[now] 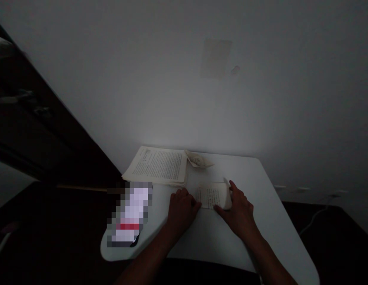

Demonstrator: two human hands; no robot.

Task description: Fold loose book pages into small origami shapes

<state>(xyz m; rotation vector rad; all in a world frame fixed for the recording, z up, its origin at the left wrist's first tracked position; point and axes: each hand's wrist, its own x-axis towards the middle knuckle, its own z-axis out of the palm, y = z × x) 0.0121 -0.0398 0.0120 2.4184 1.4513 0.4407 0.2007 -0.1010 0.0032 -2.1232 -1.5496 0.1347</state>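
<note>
A small printed paper sheet lies on the white table, its right edge curling upward. My left hand rests at the sheet's left edge with fingers curled down onto the corner. At the sheet's right side my right hand has its thumb raised against the curled edge and its fingers under or beside the paper. Both hands touch the same sheet.
An open book or stack of printed pages lies behind my left hand. A crumpled or folded piece of paper sits by the wall. A blurred-out object lies at the table's left edge. The room is dark; a cable runs along the floor at right.
</note>
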